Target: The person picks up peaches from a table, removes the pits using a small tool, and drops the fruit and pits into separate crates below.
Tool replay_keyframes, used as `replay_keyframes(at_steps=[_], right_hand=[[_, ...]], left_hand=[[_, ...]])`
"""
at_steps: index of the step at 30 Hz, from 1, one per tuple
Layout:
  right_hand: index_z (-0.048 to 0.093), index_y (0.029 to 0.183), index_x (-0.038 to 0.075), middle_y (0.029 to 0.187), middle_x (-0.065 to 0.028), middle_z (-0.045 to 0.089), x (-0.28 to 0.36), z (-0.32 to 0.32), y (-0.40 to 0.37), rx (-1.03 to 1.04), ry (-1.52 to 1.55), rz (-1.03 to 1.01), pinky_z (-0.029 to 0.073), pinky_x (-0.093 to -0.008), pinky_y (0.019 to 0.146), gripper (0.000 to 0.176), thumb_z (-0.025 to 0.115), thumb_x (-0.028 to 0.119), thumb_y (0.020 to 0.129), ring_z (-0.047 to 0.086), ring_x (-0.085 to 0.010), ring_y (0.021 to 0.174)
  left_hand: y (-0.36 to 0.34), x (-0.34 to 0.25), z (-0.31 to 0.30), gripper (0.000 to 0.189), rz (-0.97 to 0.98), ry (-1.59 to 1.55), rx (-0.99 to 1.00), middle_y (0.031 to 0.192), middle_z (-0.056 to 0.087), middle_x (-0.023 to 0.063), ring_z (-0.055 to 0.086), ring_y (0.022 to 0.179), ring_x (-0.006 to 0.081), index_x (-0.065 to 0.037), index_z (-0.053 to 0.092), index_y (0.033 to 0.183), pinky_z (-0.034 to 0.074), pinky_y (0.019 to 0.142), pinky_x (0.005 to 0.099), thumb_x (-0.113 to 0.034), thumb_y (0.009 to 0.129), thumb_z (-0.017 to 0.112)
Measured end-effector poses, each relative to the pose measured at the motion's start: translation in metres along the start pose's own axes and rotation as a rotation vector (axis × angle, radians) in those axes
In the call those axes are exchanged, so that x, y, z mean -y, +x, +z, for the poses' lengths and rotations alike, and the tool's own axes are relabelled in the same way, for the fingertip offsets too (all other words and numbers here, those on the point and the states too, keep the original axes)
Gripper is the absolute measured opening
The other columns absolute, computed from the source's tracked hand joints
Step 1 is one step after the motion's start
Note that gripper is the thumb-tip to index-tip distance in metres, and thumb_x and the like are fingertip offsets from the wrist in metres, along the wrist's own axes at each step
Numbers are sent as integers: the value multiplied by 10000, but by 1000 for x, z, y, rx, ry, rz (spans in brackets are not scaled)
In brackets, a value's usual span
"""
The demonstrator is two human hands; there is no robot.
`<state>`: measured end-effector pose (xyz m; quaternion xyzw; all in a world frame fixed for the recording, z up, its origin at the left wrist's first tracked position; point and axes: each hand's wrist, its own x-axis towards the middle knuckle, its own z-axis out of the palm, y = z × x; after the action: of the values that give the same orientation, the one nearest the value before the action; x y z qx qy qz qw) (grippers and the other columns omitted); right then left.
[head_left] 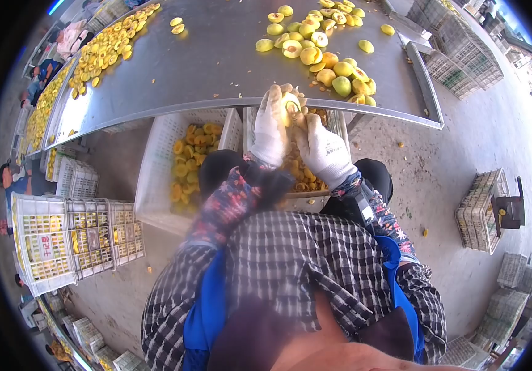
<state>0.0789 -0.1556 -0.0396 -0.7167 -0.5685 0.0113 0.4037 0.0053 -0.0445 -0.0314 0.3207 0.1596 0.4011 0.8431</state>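
My left hand (pixel 270 127), in a white glove with tan fingertips, is closed around a yellow peach half (pixel 289 110) just off the table's front edge. Its cut face is turned towards my right hand (pixel 323 146), gloved the same way. Those fingers pinch a small loop-ended tool (pixel 293 106) against the cut face; its handle is hidden in the glove. Beyond my hands, whole and halved peaches (pixel 308 54) lie heaped on the metal table (pixel 216 68). Below them, a crate (pixel 334 127) holds orange-yellow pieces, partly covered by my forearms.
A white crate (pixel 148 179) of peach halves stands left of my knees. More halves (pixel 108 49) spread along the table's left side. Stacked crates (pixel 43 247) stand at left, others (pixel 464 59) at right. A crate with a dark object (pixel 482 210) sits on the right floor. People are at far left.
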Motion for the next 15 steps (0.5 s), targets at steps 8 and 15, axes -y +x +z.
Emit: replay_keyframes(at_steps=[8,15], right_hand=[[497,1095,26,741,-154,633,-1,1,-2,-117,-24,-97,520,-385,550,255,600,121,882,649,-315,632],[468,1044,11,716,-213,629,-7,-8,4,151,-108,27,506,-448,613,249,556,219,939,638,-389,670]], left_hand=[[-4,1,5,327,64,30,17,975,599,80,607,879,192,-30,555,1086,531,773,325,-340,984,543],[-4,-5,3,294,88,160,57,920,613,48,600,841,142,-30,593,1052,515,742,276,-313,988,546]])
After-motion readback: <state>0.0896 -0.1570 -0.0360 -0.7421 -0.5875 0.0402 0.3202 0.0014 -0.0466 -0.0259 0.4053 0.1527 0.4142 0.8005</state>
